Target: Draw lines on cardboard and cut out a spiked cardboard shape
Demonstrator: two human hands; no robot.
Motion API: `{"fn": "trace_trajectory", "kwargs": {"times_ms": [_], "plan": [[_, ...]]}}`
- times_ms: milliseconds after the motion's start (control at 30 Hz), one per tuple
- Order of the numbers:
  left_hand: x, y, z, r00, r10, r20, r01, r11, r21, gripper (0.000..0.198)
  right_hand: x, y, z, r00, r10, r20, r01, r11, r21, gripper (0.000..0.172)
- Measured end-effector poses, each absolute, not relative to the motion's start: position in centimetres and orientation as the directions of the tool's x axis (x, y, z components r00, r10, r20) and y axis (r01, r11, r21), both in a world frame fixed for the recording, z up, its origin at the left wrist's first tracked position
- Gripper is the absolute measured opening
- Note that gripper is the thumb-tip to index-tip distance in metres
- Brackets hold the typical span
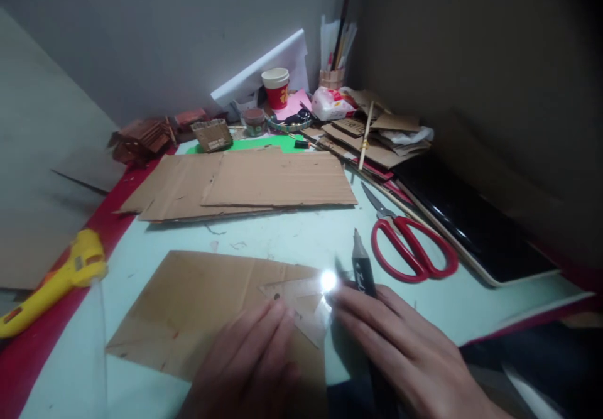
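My left hand (249, 362) lies flat, fingers stretched, on a brown cardboard sheet (188, 306) at the near edge of the pale table (292, 237). Its fingertips press a clear plastic set square (306, 306) that rests on the cardboard's right corner and throws a bright glare. My right hand (405, 350) sits just right of the set square, fingers reaching toward its edge. A black marker pen (363, 271) lies under this hand's fingers, tip pointing away from me; whether the fingers grip it is unclear.
Red-handled scissors (409, 249) lie right of the marker. Large cardboard sheets (245, 183) lie across the middle. A yellow utility knife (56, 281) sits at the left edge. A black tablet (475, 224), cardboard scraps (377, 136), a red paper cup (276, 88) and jars crowd the back.
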State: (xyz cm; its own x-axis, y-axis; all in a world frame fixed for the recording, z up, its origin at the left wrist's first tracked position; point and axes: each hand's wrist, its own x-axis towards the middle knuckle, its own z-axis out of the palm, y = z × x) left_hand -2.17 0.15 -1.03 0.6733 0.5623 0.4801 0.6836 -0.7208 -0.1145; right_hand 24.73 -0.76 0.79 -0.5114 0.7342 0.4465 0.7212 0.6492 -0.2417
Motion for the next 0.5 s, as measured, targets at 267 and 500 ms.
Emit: {"fn": "trace_trajectory", "kwargs": {"times_ms": [267,500], "plan": [[-0.3,0.5,0.3,0.616,0.588,0.524,0.737,-0.665,-0.121,0.031,25.4,-0.9,-2.2,-0.548,0.678,0.490,0.645,0.715,-0.269,0.051],[-0.1,0.2,0.2,0.590,0.587,0.555,0.744,-0.661,-0.092,0.030,26.0,-0.6,-2.0,-0.565,0.682,0.465,0.650,0.715,-0.259,0.050]]}}
